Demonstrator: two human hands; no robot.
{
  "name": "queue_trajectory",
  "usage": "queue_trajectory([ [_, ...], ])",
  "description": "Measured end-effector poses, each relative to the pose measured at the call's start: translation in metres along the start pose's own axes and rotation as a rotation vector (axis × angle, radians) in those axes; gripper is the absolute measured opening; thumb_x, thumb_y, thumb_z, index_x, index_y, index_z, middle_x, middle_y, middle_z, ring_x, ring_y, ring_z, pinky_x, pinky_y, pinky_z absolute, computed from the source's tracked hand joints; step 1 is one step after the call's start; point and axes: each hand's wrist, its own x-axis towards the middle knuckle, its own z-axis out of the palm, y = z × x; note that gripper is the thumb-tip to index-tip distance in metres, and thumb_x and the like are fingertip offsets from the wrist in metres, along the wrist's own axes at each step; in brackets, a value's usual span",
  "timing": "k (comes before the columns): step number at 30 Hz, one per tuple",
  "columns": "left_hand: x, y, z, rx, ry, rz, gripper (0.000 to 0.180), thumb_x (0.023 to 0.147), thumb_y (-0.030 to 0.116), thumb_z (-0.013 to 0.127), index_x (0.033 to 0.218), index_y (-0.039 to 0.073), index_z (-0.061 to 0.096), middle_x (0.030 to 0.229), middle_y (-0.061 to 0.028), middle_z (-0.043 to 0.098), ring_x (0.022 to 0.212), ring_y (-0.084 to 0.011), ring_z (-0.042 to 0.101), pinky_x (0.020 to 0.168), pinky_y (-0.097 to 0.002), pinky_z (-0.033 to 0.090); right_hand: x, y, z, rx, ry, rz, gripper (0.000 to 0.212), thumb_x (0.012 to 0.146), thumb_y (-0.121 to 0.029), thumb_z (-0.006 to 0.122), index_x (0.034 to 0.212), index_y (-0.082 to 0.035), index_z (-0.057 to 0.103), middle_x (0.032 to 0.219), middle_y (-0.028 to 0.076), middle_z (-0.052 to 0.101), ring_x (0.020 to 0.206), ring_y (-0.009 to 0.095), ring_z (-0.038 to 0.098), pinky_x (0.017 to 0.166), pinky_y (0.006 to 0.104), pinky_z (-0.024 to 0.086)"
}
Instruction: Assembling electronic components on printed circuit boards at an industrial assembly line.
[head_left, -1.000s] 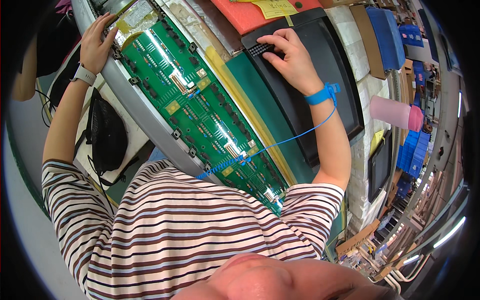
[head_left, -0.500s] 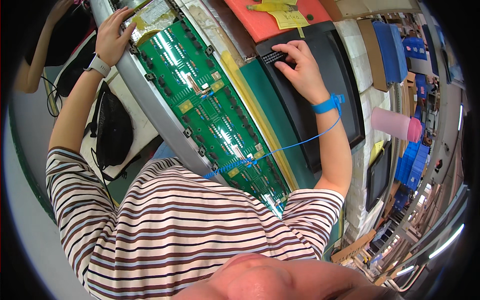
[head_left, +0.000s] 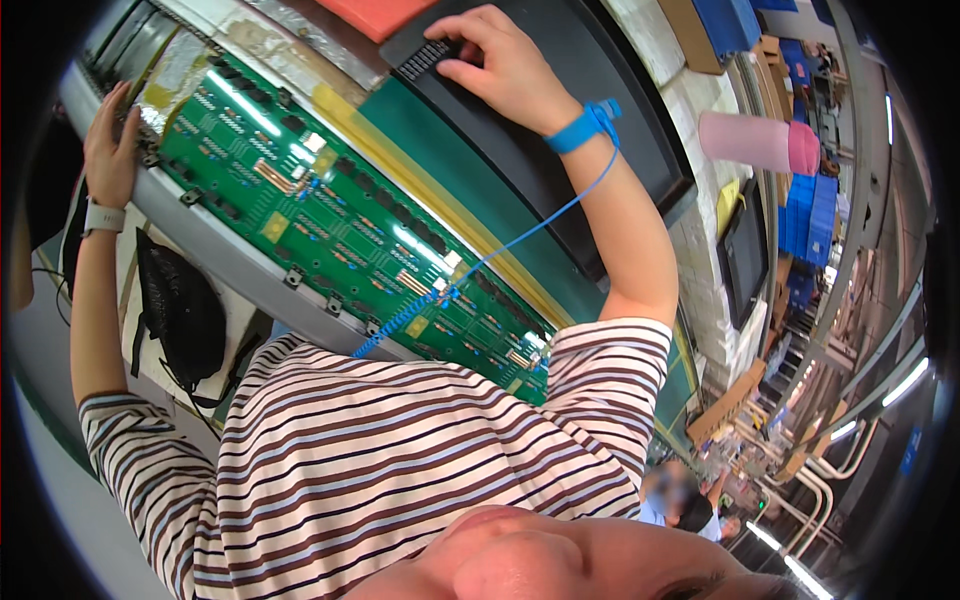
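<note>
A long green circuit board [head_left: 345, 232] full of small components lies in a grey metal rail [head_left: 235, 245] before me. My left hand [head_left: 110, 160] rests at the rail's far left end with its fingers stretched out, holding nothing. At the corner of a black tray [head_left: 610, 130], my right hand [head_left: 505, 75] bends its thumb and forefinger around a black multi-pin part [head_left: 422, 62] with rows of pale pins. The fingertips partly cover that part. A blue wrist strap [head_left: 583, 127] circles my right wrist, and its coiled cord [head_left: 395, 325] crosses over the board.
Yellow tape [head_left: 400, 160] runs along the board's far side, beside a green mat [head_left: 440, 135]. A red piece [head_left: 380, 15] lies at the back. To the right lies a pink bottle [head_left: 750, 143]. A black bag [head_left: 178, 305] sits left of the rail.
The whole view has turned and shifted, so the board and tray appear further left. My left hand stays at the rail's end, and my right hand remains at the black multi-pin part.
</note>
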Motion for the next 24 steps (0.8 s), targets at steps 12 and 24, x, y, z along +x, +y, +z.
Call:
queue_trajectory([
  [12,-0.002,-0.008,0.001,-0.007,-0.052,-0.039,0.037,0.087,0.024,0.049,0.12,0.007,0.048,0.119,-0.0137,0.05,0.113,-0.0245,0.047,0.094,-0.0314,0.034,0.005,-0.019,-0.009,0.122,-0.042,-0.001,0.021,0.074,-0.003,0.058,0.095,-0.007,0.058,0.085,0.01,0.046,0.077,0.022,0.051,0.07,0.0286,0.043],
  [24,-0.003,-0.01,-0.001,0.013,-0.058,-0.056,0.038,0.087,0.027,0.049,0.12,0.008,0.047,0.118,-0.014,0.051,0.112,-0.0249,0.047,0.094,-0.0311,0.034,0.006,-0.011,-0.003,0.027,0.004,-0.028,0.017,0.077,-0.005,0.054,0.093,-0.006,0.058,0.086,0.011,0.05,0.082,0.026,0.052,0.072,0.0304,0.043],
])
